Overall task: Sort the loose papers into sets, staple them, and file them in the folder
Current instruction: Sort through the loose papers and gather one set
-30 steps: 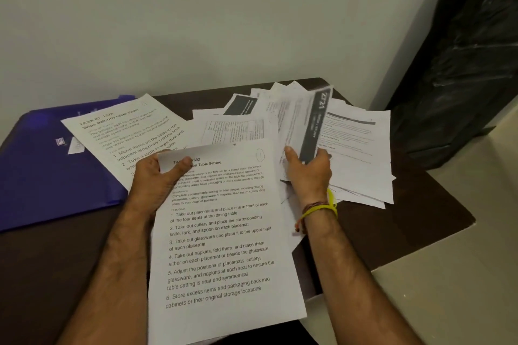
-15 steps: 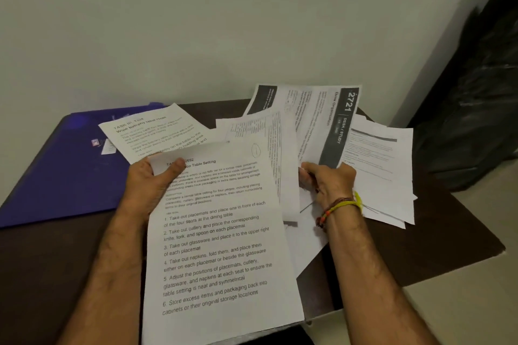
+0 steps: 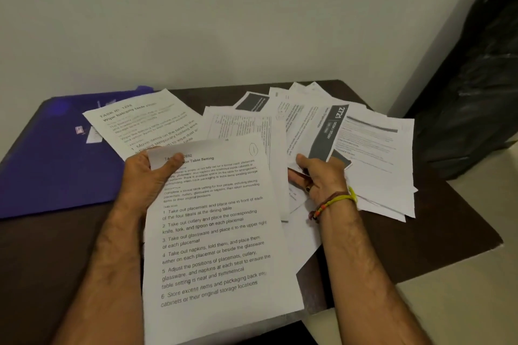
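Lowered flat again, the 2721 sheet (image 3: 326, 131) stays pinched in my right hand (image 3: 322, 173); left hand (image 3: 145, 176) grips the table-setting page (image 3: 218, 232); match headings before stapling.

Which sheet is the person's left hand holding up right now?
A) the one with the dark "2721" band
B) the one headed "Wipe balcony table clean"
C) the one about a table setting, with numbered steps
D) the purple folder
C: the left hand grips the top corner of the table setting sheet, thumb over its heading, above the numbered steps.
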